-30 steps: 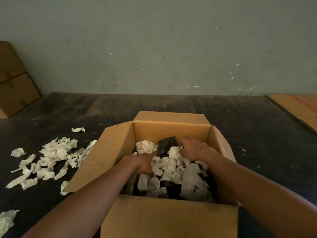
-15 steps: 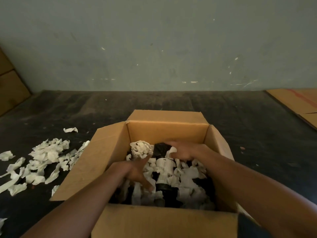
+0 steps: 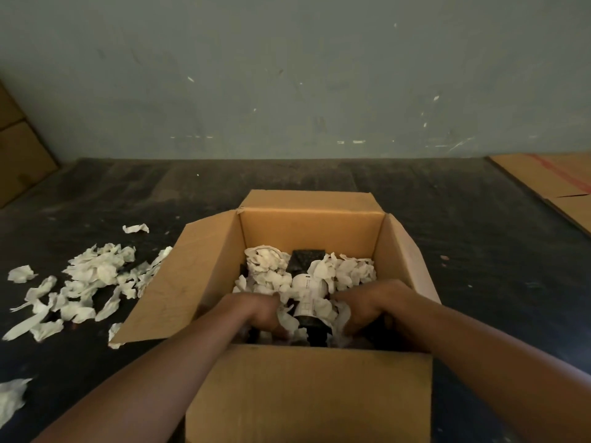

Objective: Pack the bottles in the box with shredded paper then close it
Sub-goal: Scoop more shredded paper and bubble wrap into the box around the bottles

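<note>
— Both hands sit low at the near wall of our open brown cardboard box (image 3: 307,388): left hand (image 3: 256,310) and right hand (image 3: 367,303) pressing white shredded paper (image 3: 271,270); whether the fingers clasp anything, we cannot tell.

— And the bottles?

— One dark bottle with a white label (image 3: 308,297) lies mid-box between our hands. We judge we're still padding; next, top up from the loose shredded pile (image 3: 92,276) beyond the box's left flap, then fold the flaps.

Box (image 3: 307,391) interior crowded: bottle (image 3: 309,300) and shredded paper (image 3: 348,270) fill it; flaps stand open; access is left from above.
</note>
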Available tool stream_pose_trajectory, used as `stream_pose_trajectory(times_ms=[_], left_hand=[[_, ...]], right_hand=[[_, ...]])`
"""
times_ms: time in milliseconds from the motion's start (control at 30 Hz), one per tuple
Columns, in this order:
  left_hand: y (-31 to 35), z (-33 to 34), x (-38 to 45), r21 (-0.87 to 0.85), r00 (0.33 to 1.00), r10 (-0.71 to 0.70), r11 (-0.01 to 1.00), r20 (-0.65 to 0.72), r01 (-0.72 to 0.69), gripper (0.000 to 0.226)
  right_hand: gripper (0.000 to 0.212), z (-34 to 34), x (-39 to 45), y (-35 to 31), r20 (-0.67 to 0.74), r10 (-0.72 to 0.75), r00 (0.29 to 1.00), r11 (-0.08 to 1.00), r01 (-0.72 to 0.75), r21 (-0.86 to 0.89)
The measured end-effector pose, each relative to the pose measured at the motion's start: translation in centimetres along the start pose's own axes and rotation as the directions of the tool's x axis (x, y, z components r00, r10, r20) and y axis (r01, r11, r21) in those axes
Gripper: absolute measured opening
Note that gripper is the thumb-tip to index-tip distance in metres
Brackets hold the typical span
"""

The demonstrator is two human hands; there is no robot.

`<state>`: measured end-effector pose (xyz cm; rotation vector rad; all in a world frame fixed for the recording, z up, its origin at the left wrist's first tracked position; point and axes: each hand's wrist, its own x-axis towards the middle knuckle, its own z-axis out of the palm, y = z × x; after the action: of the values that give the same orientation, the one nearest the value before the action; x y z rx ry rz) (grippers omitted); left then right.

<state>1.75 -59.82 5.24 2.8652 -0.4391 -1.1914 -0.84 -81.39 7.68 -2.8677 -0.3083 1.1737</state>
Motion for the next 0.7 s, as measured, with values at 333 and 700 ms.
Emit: stream_pose_trajectory(times_ms=[333,700], left_hand=[[0.2,0.9,-1.9,-0.003,0.995,0.034,0.999,0.089,-0.033,0.049],[-1.3,-2.0,-2.9,-0.036,0.999,0.013,0.999,-0.043,-0.015,0.053]], right_hand=[[0.042,2.8,0.1,-1.1,0.161,0.031,0.986,0.987,-0.004,-0.162],[0.030,-2.6,-0.3,-2.1,-0.267,0.008,0.964,0.993,0.024,0.117]])
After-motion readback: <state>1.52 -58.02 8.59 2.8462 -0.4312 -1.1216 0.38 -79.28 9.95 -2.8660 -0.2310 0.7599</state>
